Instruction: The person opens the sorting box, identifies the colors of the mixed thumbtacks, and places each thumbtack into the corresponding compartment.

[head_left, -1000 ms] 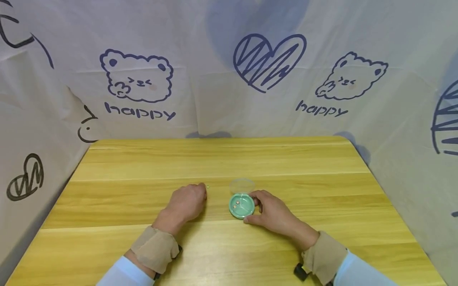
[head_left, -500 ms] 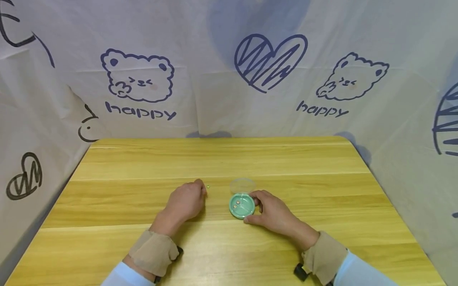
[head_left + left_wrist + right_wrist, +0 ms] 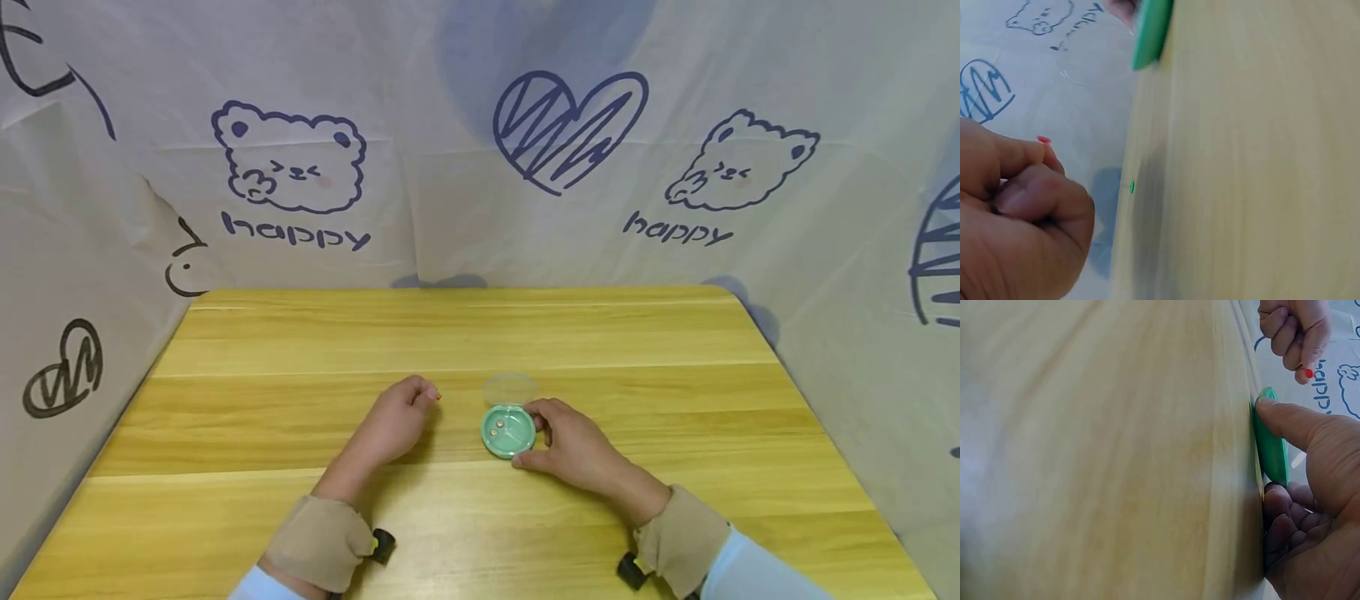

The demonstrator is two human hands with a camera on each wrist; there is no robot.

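My left hand [image 3: 399, 417] pinches a small red bead [image 3: 1044, 140] between thumb and fingertip, raised above the table left of the case. Below it on the wood lies a tiny green bead [image 3: 1132, 186], which the fingers cover in the head view. My right hand [image 3: 577, 446] holds the right side of a round green pill case [image 3: 517, 450], thumb at the near rim and fingers at the far side. Its clear lid [image 3: 509, 388] is flipped back. Two small orange-red beads [image 3: 497, 428] lie in the left compartment of the case.
The wood-grain table [image 3: 645, 350] reaches back to a white cloth [image 3: 427, 217] with blue drawings, which also hangs at both sides. Each wrist wears a tan wrap [image 3: 322, 546] with a small black camera [image 3: 383, 546].
My left hand has lifted from the table and moved slightly right, with the red bead now showing at its fingertips. The right hand and the case have stayed put.
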